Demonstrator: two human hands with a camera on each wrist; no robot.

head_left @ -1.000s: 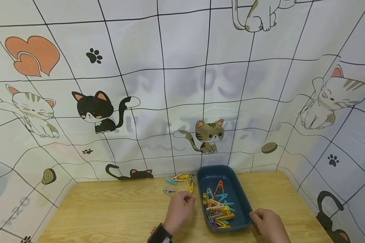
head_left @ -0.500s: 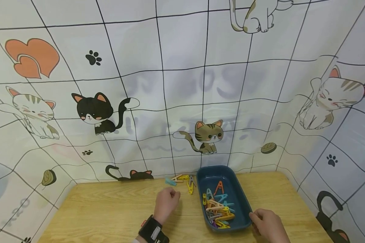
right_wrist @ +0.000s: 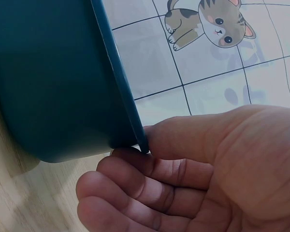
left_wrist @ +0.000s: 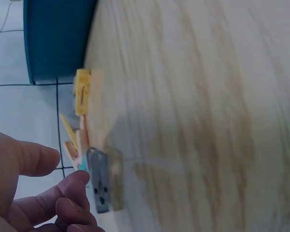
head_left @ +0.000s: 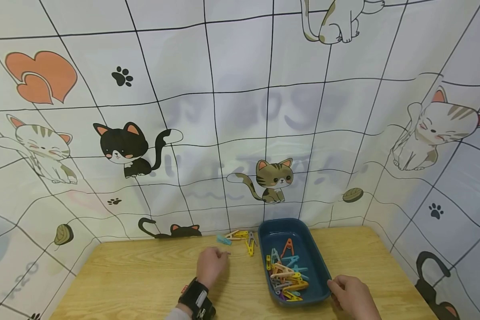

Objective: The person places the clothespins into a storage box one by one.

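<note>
My left hand [head_left: 212, 266] is low over the table, thumb and index tip apart, fingers loosely bent. In the left wrist view, a grey clothespin [left_wrist: 99, 181] lies on the table just beyond its fingertips [left_wrist: 79, 178]; in the head view the hand hides it. My right hand [head_left: 351, 293] pinches the near right rim of a dark blue plastic tray [head_left: 322, 262], thumb against the rim and index finger beneath. Inside the tray, mostly towards its near end, is a pile of clothespins [head_left: 284, 273] in orange, yellow, blue, grey and peach.
Left of the tray, several loose clothespins lie near the wall, among them a light blue one [head_left: 224, 240] and a yellow one [head_left: 250, 248]. A sheet with printed cats [head_left: 208, 111] hangs behind and beside the wooden table [head_left: 144, 275].
My left hand has moved left, over where the grey clothespin showed on the table a second ago. My right hand stays at the tray's rim, and the tray has not moved.
</note>
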